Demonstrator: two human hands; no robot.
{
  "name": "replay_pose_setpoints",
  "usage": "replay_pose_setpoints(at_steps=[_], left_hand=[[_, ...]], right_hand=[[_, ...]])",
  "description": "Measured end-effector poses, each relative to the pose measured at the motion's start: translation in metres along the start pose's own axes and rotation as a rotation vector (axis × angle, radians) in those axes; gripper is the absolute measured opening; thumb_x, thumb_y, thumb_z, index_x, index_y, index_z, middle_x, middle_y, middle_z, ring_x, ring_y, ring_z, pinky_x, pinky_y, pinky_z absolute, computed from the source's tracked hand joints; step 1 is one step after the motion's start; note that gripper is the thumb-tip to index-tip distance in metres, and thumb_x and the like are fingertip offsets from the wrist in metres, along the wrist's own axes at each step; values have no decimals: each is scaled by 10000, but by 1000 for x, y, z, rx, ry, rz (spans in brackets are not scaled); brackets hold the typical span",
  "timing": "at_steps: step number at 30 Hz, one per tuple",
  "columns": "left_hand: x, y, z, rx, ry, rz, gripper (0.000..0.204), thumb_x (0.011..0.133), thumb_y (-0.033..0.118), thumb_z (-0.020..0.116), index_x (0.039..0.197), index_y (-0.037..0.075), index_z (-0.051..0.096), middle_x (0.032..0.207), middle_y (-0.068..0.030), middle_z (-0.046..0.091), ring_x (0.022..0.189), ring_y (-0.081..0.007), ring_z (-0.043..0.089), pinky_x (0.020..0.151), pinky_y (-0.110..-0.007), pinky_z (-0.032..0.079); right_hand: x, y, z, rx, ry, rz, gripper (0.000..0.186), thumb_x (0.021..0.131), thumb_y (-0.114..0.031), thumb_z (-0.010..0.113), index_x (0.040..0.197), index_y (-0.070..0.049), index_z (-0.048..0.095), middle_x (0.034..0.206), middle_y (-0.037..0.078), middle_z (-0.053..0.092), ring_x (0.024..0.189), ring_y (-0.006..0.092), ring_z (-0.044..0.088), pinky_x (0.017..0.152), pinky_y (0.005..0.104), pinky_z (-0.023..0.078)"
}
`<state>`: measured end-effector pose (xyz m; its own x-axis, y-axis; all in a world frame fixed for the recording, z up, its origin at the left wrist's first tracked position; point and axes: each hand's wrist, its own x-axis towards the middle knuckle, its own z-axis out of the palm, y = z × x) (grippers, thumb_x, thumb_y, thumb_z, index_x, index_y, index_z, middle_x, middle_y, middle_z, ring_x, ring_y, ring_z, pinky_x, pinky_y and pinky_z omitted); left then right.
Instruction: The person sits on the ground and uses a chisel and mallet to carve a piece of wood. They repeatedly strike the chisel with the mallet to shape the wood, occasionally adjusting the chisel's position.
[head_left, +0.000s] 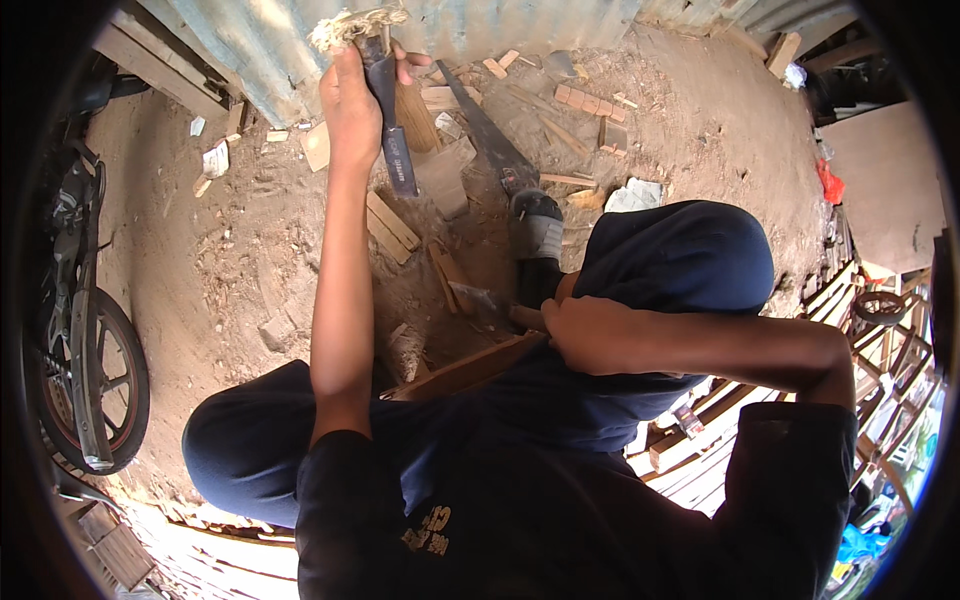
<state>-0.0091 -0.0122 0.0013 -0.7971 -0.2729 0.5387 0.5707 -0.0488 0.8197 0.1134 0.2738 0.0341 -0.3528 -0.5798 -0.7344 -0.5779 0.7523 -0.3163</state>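
Observation:
My left hand (352,105) is raised at the far side, its fingers closed around a chisel (398,160). The chisel has a dark flat blade pointing down toward me and a frayed, tan fibrous end (355,27) above the hand. Near my right knee, my right hand (590,335) grips the wooden handle (527,318) of a tool with a greyish metal blade (475,298); its exact kind is unclear. A wooden board (470,368) lies across in front of my lap, partly hidden by my clothes. Beyond it a handsaw (490,130) rests on the ground.
Wood offcuts (392,225) and brick-like blocks (590,103) litter the dirt ground. A corrugated metal wall (520,25) stands at the far side. To the left is a parked motorcycle (95,370); at right, wooden slats (830,300) and a pale board (885,185). My foot (537,230) is beside the saw.

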Motion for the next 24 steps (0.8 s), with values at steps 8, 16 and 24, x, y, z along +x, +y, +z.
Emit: replay_pose_setpoints(at_steps=[8,16,24], left_hand=[[-3,7,4,78,-101,-163,807,949,778,116,873,77,507,650,-38,478,861,-310,659,960,-486,414],[2,25,12,-32,-10,-91,804,969,740,114,937,44,515,626,-67,504,757,-346,704,760,-470,553],[4,30,16,-256,67,-174,695,954,708,227,966,67,494,635,-26,358,543,-237,456,760,-593,502]], right_hand=[[1,-16,4,-78,-46,-33,307,825,-57,639,1085,75,543,951,241,697,885,396,711,747,457,581],[-1,-14,-1,34,5,5,257,765,-31,698,1000,62,648,987,224,706,923,371,725,744,436,590],[1,-14,6,-23,-43,11,279,749,-29,713,1006,63,653,989,222,706,928,360,727,749,425,592]])
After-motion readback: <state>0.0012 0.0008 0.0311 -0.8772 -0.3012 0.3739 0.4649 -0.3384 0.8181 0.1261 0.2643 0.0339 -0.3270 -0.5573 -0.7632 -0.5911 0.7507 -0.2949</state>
